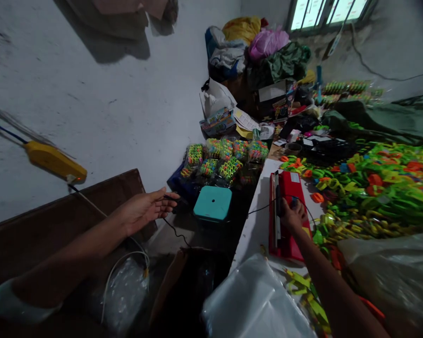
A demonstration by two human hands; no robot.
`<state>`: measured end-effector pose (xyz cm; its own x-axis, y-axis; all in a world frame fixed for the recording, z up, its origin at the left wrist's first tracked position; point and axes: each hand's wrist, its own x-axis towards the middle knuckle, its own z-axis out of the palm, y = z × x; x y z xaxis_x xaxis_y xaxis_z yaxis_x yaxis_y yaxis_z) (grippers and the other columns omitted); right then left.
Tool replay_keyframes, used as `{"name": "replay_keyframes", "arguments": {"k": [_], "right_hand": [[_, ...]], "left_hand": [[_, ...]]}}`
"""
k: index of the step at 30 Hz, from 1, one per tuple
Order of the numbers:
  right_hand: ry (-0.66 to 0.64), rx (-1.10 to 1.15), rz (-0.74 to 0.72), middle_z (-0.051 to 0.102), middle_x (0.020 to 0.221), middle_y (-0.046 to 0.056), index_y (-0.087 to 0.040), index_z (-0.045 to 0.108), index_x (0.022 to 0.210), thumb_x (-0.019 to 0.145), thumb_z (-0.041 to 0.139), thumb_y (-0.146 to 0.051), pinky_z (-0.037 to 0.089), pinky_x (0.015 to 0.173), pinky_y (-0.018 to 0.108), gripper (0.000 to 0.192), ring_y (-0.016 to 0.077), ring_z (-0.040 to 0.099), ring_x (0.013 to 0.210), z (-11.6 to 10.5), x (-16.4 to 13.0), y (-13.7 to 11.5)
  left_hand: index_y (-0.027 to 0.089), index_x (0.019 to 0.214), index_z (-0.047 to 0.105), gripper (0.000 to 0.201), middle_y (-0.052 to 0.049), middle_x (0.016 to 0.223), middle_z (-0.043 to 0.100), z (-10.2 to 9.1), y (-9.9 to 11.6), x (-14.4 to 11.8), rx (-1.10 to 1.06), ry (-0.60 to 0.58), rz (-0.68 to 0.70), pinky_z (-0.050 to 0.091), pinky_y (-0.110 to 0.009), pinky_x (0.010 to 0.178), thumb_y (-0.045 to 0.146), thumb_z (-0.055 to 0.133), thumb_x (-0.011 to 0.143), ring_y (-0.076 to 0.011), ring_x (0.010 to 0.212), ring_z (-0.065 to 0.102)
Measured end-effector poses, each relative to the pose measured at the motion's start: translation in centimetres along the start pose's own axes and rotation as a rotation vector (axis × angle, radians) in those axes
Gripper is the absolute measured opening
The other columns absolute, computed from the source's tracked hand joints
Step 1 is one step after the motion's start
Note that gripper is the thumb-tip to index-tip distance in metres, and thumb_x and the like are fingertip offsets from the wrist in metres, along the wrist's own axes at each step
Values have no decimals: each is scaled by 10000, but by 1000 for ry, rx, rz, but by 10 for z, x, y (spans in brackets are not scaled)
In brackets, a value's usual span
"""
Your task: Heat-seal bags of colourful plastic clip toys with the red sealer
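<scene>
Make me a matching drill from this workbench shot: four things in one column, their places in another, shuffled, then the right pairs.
Things:
1. left hand
2. right hand
3. teal box
4. yellow device

Places:
A. hanging at far left, on a cord
B. resting on the red sealer
C. between the two hands, below the bagged toys
D. fingers touching a black cable

Pairs: 1-D, 2-B, 3-C, 4-A
</scene>
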<state>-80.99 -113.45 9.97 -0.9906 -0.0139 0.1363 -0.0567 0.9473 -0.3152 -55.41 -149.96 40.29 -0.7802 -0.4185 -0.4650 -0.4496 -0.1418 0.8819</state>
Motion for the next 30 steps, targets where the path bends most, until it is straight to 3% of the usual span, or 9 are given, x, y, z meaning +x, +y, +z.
{"name": "replay_keyframes", "arguments": {"k": [5, 10, 15, 18, 22, 25, 27, 30], "right_hand": [[4, 58, 14, 397, 1391, 150, -266, 726, 1073, 885, 420, -243, 275, 997, 544, 359, 366, 343, 1253, 6, 11, 0], [9, 176, -37, 529, 1278, 170, -167, 726, 935, 865, 414, -205, 294, 1003, 512, 323, 346, 387, 1217, -6, -3, 3], [-13, 426, -74, 672, 981, 115, -133, 633, 1028, 938, 311, -316, 456, 813, 310, 382, 203, 597, 887, -21, -55, 46], [-39, 527, -154, 692, 958, 96, -165, 671, 955, 891, 401, -351, 458, 823, 329, 334, 224, 596, 894, -29, -73, 72], [38, 310, -202, 610, 1250, 100, -211, 730, 1017, 869, 447, -277, 379, 985, 415, 325, 273, 496, 1137, -32, -52, 59], [43, 209, -48, 367, 1511, 53, -295, 672, 1188, 855, 510, -279, 337, 1022, 488, 371, 323, 327, 1334, -23, -19, 27], [7, 178, 52, 214, 1584, 46, -315, 646, 1227, 834, 559, -313, 315, 1024, 543, 402, 366, 221, 1396, -13, -1, 10], [6, 136, 112, 181, 1592, 31, -334, 693, 1139, 853, 528, -316, 269, 1021, 596, 331, 384, 157, 1414, 4, 15, -2]], "left_hand": [[116, 1012, 708, 289, -82, 902, 688, 2, -1, 6, 27, -2, -12, 461, -263, 756, 333, 538, 925, -159, 832, 596], [108, 972, 704, 279, -72, 845, 678, 18, 1, 5, 11, 52, -72, 448, -256, 711, 308, 512, 936, -143, 770, 587], [109, 998, 691, 274, -62, 801, 675, 22, 3, 10, 40, 53, -67, 450, -257, 700, 303, 504, 943, -144, 748, 592], [113, 1030, 672, 285, -64, 830, 684, 20, 0, 16, 34, 44, -61, 460, -250, 717, 314, 486, 953, -139, 757, 598], [95, 1071, 647, 298, -58, 817, 677, 27, -9, 19, 19, 44, -105, 462, -245, 698, 322, 499, 946, -132, 745, 596], [100, 1087, 649, 312, -52, 815, 675, 33, -14, 18, 38, 25, -126, 456, -241, 686, 342, 519, 938, -131, 749, 592], [108, 1081, 658, 321, -51, 825, 676, 33, -16, 17, 59, 25, -129, 454, -240, 696, 360, 524, 936, -135, 769, 591], [113, 1047, 678, 326, -52, 827, 674, 30, -21, 21, 61, 22, -132, 453, -245, 716, 380, 532, 929, -139, 780, 582]]}}
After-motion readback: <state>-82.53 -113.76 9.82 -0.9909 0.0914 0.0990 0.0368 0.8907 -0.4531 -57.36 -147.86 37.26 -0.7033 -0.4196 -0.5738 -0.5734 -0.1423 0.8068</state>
